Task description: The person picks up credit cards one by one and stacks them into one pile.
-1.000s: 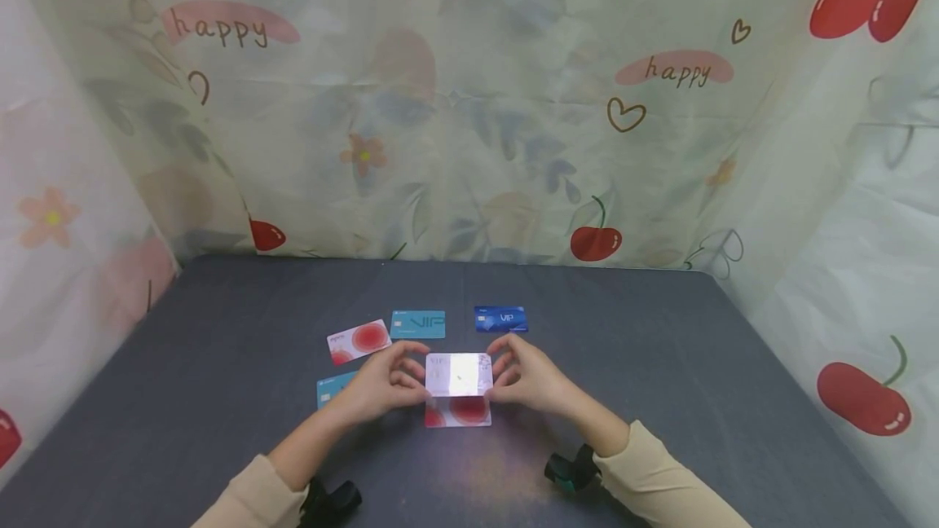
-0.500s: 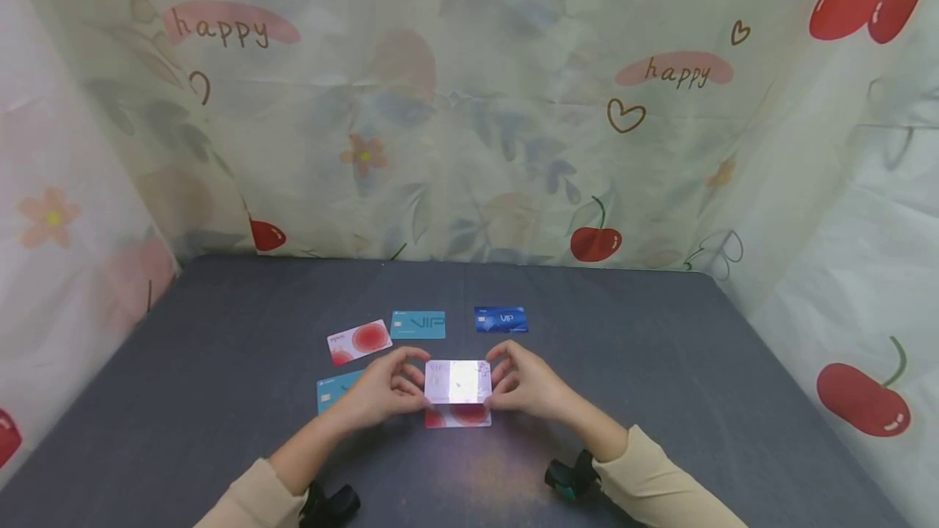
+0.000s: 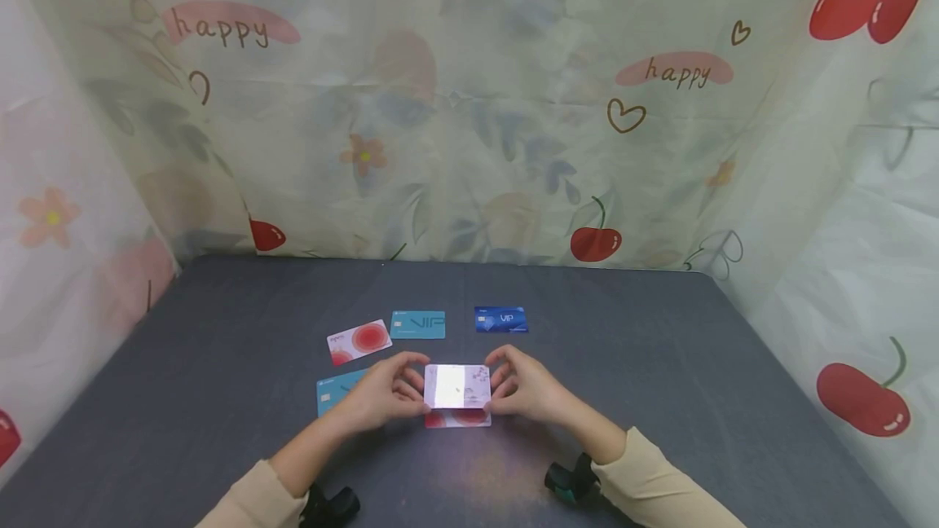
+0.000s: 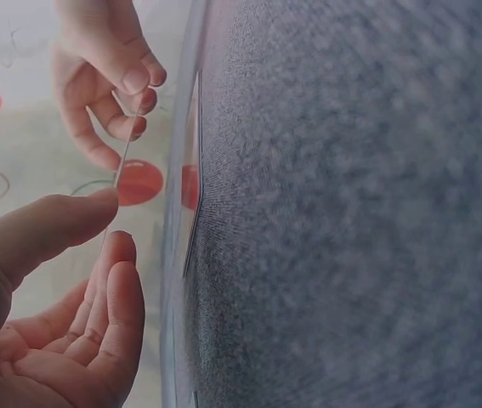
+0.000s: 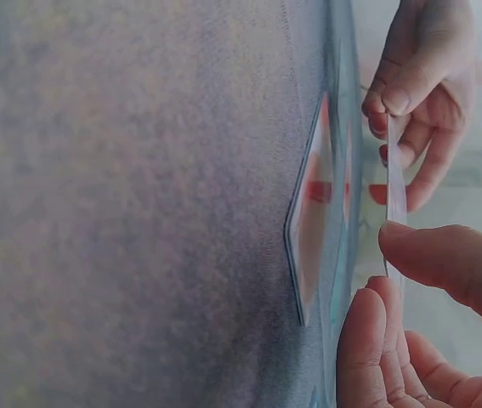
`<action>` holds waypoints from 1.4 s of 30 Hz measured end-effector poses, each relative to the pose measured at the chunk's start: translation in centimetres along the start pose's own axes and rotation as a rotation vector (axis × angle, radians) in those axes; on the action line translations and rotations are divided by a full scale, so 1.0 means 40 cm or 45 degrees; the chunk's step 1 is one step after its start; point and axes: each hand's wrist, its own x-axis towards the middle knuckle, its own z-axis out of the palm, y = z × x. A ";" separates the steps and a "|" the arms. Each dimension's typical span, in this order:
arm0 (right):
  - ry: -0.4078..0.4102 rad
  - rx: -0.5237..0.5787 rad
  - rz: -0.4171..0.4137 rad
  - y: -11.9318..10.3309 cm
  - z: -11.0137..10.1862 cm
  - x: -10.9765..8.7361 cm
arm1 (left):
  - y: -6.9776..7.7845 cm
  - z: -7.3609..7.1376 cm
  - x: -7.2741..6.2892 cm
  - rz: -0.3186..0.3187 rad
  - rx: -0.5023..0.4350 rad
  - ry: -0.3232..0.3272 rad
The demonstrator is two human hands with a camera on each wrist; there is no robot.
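Both hands hold one pale lilac card (image 3: 478,388) level between them, a bright glare across its face. My left hand (image 3: 387,391) pinches its left end between thumb and fingers; at the right end my right hand (image 3: 530,385) does the same. Below it lies a red-and-white card (image 3: 458,420), mostly covered in the head view. The right wrist view shows the held card (image 5: 394,178) edge-on, apart from the red-and-white card (image 5: 310,229) on the table, which looks like more than one layer thick.
On the dark cloth-covered table (image 3: 645,365) lie a teal card (image 3: 418,325), a blue VIP card (image 3: 502,319) and another red-and-white card (image 3: 359,341). A second teal card (image 3: 337,389) is partly behind my left hand. A patterned curtain (image 3: 469,145) encloses the table.
Both hands have brought the lilac card a little towards me, so it overlaps more of the red-and-white card below. The glare has shifted left on its face.
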 end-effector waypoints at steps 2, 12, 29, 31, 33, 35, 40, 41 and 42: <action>-0.002 -0.010 0.016 0.002 0.001 0.001 | 0.001 0.001 0.000 0.003 0.008 0.000; -0.019 -0.027 0.049 0.004 0.009 0.000 | 0.001 0.003 -0.005 0.040 0.023 -0.034; -0.038 -0.053 0.057 0.014 0.018 -0.003 | -0.002 0.011 0.002 0.041 0.161 -0.055; -0.038 -0.052 0.061 0.015 0.019 -0.003 | -0.001 0.013 0.003 0.025 0.182 -0.051; -0.038 -0.055 0.064 0.014 0.019 -0.004 | -0.001 0.015 0.003 0.010 0.198 -0.052; -0.036 -0.058 0.072 0.014 0.019 -0.004 | 0.000 0.017 0.005 -0.004 0.211 -0.054; -0.040 -0.062 0.069 0.014 0.018 -0.005 | 0.003 0.019 0.009 -0.022 0.229 -0.065; -0.042 -0.061 0.067 0.014 0.018 -0.006 | 0.003 0.020 0.009 -0.021 0.232 -0.067; -0.042 -0.060 0.065 0.015 0.018 -0.006 | 0.003 0.020 0.010 -0.021 0.238 -0.069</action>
